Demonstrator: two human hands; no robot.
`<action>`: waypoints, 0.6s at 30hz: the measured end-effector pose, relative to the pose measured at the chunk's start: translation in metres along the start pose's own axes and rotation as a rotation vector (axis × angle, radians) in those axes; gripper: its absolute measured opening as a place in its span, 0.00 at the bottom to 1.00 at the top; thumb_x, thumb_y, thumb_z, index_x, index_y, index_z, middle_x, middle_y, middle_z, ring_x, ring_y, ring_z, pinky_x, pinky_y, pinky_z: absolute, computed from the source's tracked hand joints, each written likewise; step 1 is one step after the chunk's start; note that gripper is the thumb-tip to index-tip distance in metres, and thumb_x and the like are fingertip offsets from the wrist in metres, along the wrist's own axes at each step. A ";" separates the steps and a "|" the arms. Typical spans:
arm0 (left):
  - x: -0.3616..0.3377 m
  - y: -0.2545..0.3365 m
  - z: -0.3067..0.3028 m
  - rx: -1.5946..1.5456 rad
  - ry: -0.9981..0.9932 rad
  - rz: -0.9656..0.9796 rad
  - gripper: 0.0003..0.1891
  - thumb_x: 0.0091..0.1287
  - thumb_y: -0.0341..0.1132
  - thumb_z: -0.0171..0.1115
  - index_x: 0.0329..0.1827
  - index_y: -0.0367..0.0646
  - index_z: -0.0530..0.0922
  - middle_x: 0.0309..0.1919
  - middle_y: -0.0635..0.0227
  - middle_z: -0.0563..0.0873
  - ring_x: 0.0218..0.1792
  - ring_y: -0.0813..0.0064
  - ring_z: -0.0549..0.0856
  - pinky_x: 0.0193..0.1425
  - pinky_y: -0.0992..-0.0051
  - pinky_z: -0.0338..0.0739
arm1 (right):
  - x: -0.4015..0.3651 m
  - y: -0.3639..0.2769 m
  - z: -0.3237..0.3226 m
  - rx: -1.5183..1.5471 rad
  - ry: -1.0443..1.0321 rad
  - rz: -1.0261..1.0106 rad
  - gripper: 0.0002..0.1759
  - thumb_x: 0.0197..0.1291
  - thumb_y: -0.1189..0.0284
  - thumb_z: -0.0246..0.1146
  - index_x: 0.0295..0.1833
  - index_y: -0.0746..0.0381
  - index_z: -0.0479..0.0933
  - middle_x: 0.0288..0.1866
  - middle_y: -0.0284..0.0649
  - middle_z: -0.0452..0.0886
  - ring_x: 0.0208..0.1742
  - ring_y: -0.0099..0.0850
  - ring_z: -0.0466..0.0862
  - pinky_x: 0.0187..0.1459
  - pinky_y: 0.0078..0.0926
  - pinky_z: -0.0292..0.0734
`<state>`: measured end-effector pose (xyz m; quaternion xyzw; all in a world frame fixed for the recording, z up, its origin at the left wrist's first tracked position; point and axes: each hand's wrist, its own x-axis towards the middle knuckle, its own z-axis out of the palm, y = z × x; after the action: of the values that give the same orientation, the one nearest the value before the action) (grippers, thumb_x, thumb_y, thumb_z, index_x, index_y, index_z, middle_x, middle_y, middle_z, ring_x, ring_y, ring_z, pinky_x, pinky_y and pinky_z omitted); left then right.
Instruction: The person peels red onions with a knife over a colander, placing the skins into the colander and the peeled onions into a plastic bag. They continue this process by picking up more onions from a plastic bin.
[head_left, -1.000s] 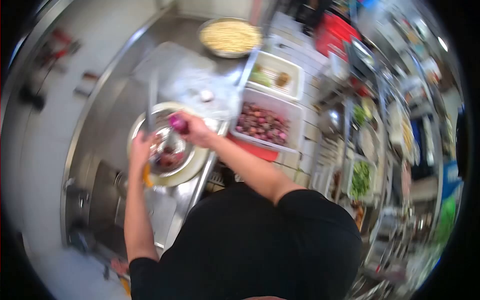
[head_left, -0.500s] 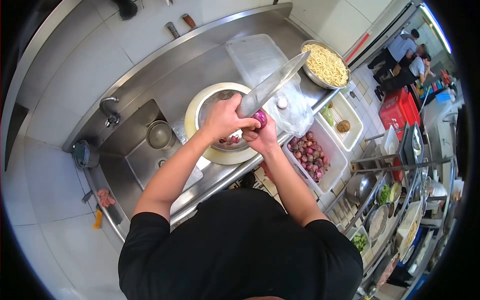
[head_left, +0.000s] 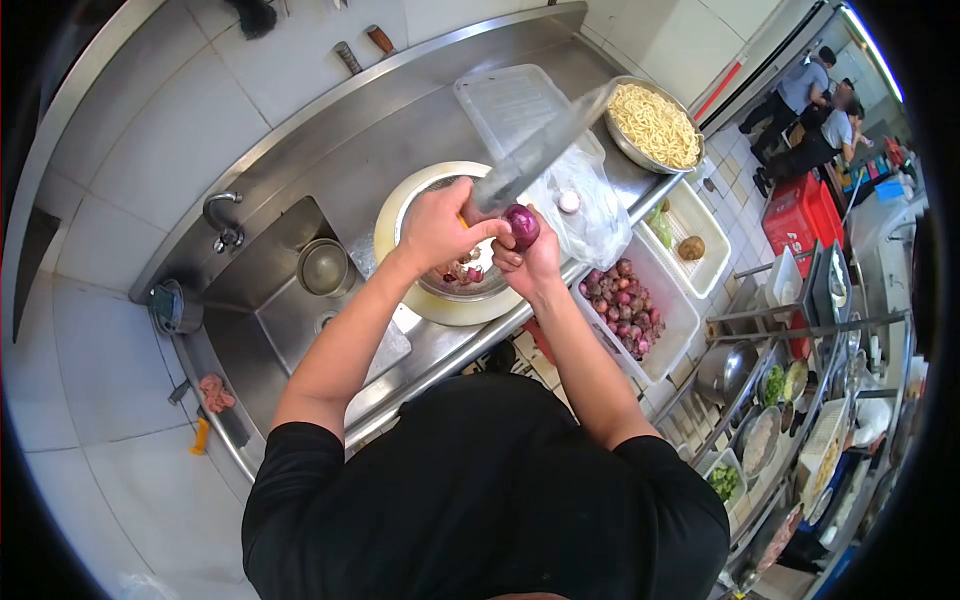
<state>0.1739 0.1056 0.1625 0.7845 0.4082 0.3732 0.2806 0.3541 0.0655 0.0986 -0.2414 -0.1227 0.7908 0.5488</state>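
My left hand [head_left: 438, 232] is closed round the handle of a large knife [head_left: 545, 150], whose broad blade points up and to the right, slightly blurred. A purple-red onion [head_left: 521, 228] is gripped in my right hand [head_left: 532, 262], close against the base of the blade, with my left thumb reaching toward it. Under both hands stands a metal strainer set in a pale round basin [head_left: 398, 200], partly hidden by them, with onion skins and scraps [head_left: 462, 270] inside. To the right, a white bin [head_left: 682, 345] holds many small red onions [head_left: 625, 308].
A bowl of noodles [head_left: 655, 125], a clear plastic lid [head_left: 500, 100] and a plastic bag [head_left: 590, 215] lie on the steel counter. At left is a sink [head_left: 270, 300] with a metal pot [head_left: 325, 267]. A crate [head_left: 705, 245] and food racks stand right; people [head_left: 800, 90] are beyond.
The knife blade has shifted slightly and blurred. My right hand has turned the onion, so more of its purple side shows. Both hands stay over the strainer.
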 end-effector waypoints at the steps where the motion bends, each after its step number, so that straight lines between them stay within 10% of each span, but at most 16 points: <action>1: 0.002 0.000 -0.003 0.045 -0.013 0.010 0.32 0.51 0.59 0.80 0.30 0.40 0.73 0.22 0.58 0.79 0.23 0.56 0.79 0.30 0.64 0.74 | -0.002 -0.001 0.006 0.000 0.022 0.014 0.25 0.78 0.50 0.42 0.41 0.58 0.74 0.21 0.31 0.71 0.14 0.22 0.61 0.17 0.20 0.54; 18: -0.003 -0.005 0.012 0.178 -0.156 0.111 0.27 0.57 0.56 0.77 0.29 0.41 0.74 0.22 0.57 0.83 0.26 0.51 0.84 0.31 0.59 0.76 | 0.005 0.005 0.008 -0.262 0.319 -0.056 0.20 0.78 0.57 0.42 0.40 0.56 0.74 0.23 0.31 0.73 0.14 0.21 0.63 0.13 0.20 0.49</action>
<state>0.1803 0.1044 0.1512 0.8544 0.3725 0.2883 0.2197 0.3445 0.0689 0.1018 -0.4296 -0.1427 0.7042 0.5470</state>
